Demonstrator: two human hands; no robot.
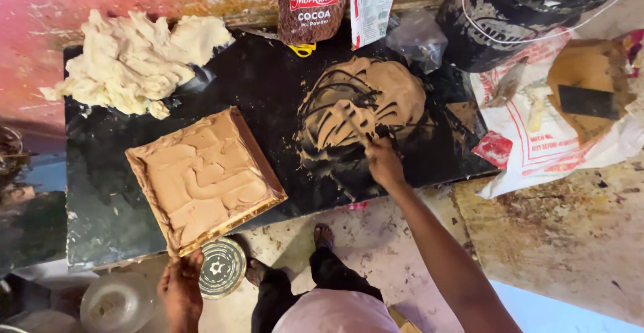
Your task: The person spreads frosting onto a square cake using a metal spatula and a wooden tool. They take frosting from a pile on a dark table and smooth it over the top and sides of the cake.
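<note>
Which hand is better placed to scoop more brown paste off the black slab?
Probably the right hand: it holds a scraper in the brown paste. The left hand grips the square tray's corner.

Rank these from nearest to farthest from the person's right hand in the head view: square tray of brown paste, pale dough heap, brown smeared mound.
1. Brown smeared mound, just above the right hand.
2. Square tray, to its left.
3. Pale dough heap, far upper left.

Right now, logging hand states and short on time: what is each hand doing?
Left hand: closed on the corner of the square tray.
Right hand: closed on a scraper in the brown paste.
</note>
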